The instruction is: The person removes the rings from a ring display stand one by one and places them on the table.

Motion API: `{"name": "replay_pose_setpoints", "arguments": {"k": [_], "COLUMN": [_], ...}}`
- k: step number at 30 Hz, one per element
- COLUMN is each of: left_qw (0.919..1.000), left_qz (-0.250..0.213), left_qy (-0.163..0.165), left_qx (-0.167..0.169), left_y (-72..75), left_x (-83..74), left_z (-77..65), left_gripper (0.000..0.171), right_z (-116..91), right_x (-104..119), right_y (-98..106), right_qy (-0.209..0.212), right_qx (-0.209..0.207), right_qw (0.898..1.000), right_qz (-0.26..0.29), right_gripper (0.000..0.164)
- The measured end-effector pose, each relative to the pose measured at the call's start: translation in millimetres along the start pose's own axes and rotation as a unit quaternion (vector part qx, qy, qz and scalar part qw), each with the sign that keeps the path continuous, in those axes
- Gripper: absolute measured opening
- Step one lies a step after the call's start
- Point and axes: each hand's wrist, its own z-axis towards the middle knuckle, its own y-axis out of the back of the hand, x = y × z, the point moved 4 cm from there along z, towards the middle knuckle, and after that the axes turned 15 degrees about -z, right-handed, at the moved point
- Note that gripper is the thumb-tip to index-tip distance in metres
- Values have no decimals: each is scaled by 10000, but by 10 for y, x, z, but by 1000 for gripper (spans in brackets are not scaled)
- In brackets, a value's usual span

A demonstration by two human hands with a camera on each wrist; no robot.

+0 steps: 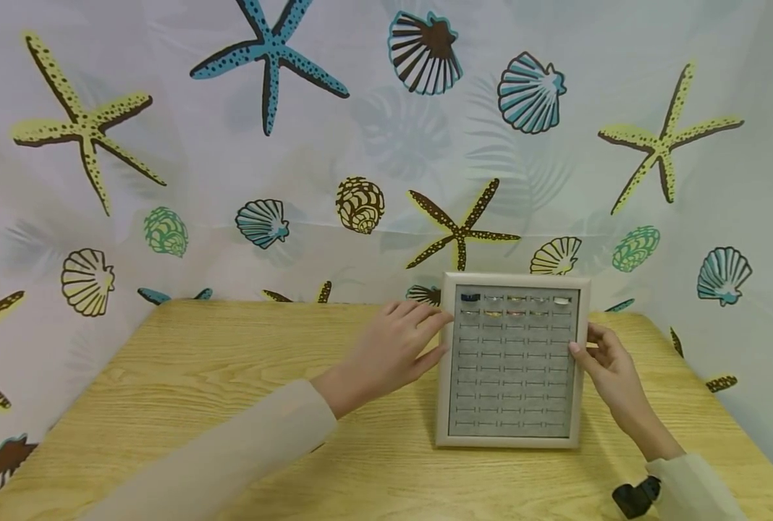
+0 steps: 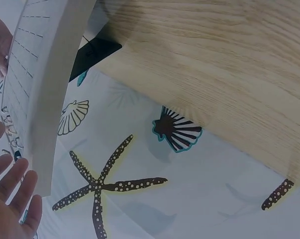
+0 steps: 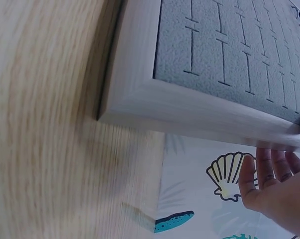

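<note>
The ring display (image 1: 512, 362) stands between both hands' fingers: the right hand (image 1: 616, 369) pinches its edge (thumb in front), while the left hand (image 1: 396, 344), fingers spread, meets the opposite edge.

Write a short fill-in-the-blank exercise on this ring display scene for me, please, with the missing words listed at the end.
1. In the head view, the rings sit in only the top ____ rows of the display board.
2. Seen there, the darkest ring occupies the top row's far ____ slot.
3. The right hand holds the frame with its thumb on the ____ rather than the back.
4. Each row of the board has ____ slots across.

Missing words: two; left; front; five.
</note>
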Motion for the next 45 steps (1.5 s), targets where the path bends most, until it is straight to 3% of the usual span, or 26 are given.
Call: {"name": "replay_pose_setpoints", "arguments": {"k": [9, 16, 38, 45], "left_qw": [9997, 9994, 9965, 9956], "left_qz": [166, 241, 238, -54], "left_qy": [39, 62, 263, 359], "left_qx": [-157, -247, -762, -868], "left_y": [-70, -120, -255, -263], "left_x": [-46, -46, -11, 7], "left_z": [227, 316, 389, 383], "left_gripper": [34, 29, 14, 11], "right_z": [-1, -1, -16, -12], "right_x": [-3, 3, -19, -19], "right_y": [1, 9, 8, 2], "right_qy": [-38, 31, 160, 150], "right_qx": [49, 59, 55, 38], "right_qw": [9999, 9998, 9992, 9995], "right_qz": [112, 203, 358, 259], "right_gripper": [50, 48, 43, 43]}}
